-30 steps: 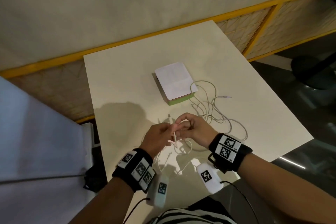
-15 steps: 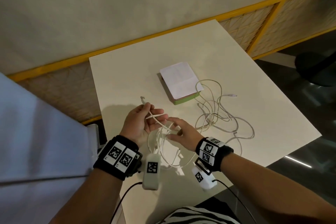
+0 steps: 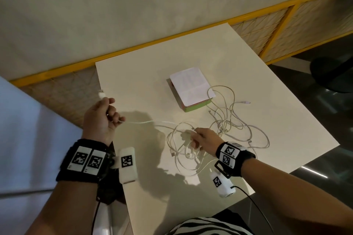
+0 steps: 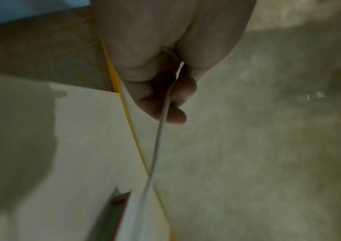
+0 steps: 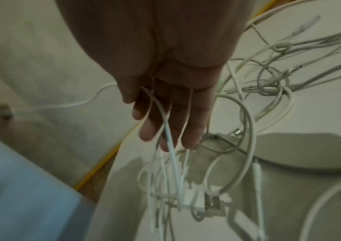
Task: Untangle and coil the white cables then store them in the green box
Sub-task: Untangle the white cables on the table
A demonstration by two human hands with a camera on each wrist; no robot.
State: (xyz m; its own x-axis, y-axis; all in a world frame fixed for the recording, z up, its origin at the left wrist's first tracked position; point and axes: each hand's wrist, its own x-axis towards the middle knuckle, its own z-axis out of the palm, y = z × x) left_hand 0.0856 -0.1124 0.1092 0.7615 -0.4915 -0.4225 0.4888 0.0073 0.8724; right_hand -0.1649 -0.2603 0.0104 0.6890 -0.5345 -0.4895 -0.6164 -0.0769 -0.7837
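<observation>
Untangling step; left hand point(image 3: 101, 118) grips one cable point(image 3: 145, 122) in closed fingers, right hand point(image 3: 202, 139) holds the tangle point(image 3: 183, 150) with curled fingers; next, I think, draw this cable free, then coil it.

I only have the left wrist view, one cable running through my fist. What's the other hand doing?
Observer: Your right hand holds several white cable loops draped over its fingers, above the table.
Operator: Where's the plug end of my cable?
Observer: It sticks up out of your left hand; the connector points away from you.
Operator: Is the green box open?
Observer: The green box is covered by a white sheet; more tangled cables lie to its right.
</observation>
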